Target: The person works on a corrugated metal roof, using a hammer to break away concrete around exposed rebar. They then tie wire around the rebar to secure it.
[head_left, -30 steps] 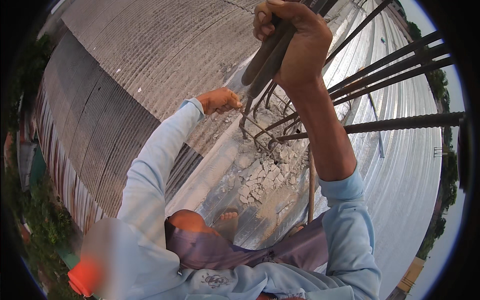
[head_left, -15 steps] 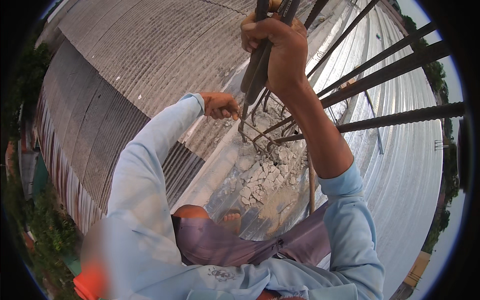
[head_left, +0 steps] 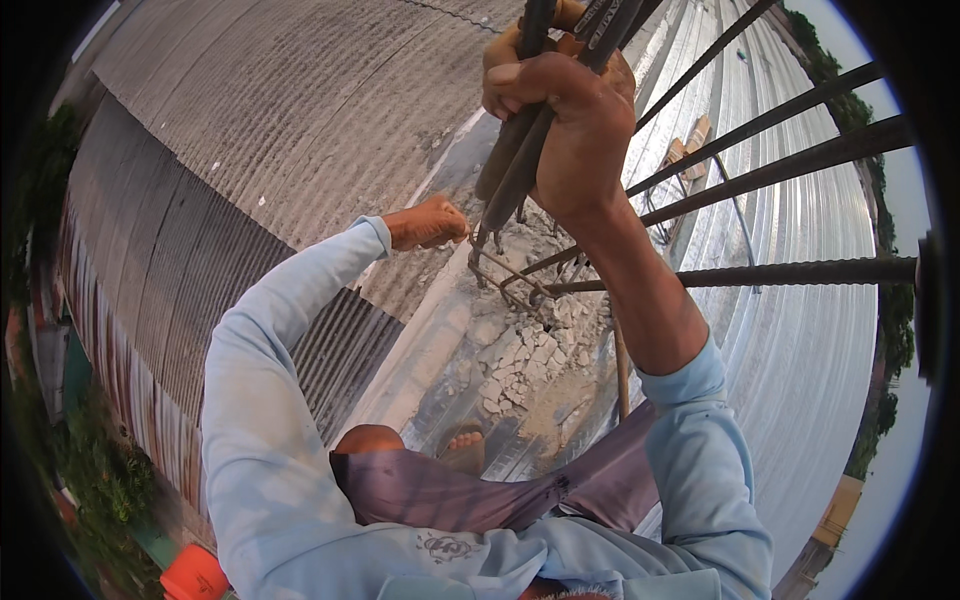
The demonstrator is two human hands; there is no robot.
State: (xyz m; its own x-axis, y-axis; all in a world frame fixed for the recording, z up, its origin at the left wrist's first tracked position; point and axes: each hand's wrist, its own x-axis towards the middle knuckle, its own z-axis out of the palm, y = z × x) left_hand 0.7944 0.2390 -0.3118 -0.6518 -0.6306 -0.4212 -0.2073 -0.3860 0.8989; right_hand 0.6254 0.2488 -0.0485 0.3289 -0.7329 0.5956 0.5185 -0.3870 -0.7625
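Observation:
My right hand (head_left: pixel 575 130) is raised at the top centre, its fingers wrapped round a tool with two long dark handles (head_left: pixel 520 165). The tool's upper end runs out of the picture. My left hand (head_left: pixel 430 222) is closed, thumb and fingertips pressed together beside a bent steel stirrup (head_left: pixel 500 272). What the left fingers pinch, if anything, is too small to make out. The stirrup sits round the foot of several reinforcing bars that rise from broken concrete (head_left: pixel 525 365). One ribbed bar (head_left: pixel 790 273) passes behind my right forearm.
Grey corrugated roofing (head_left: pixel 300 110) slopes away on the left, shiny metal sheeting (head_left: pixel 800 360) on the right. Brown blocks (head_left: pixel 690 145) lie on the sheeting. My sandalled foot (head_left: pixel 463 445) rests near the rubble. An orange object (head_left: pixel 195 575) shows at the lower left.
The view has shifted a little. My left hand sits slightly further left and my right hand slightly lower and to the right. Both stay closed.

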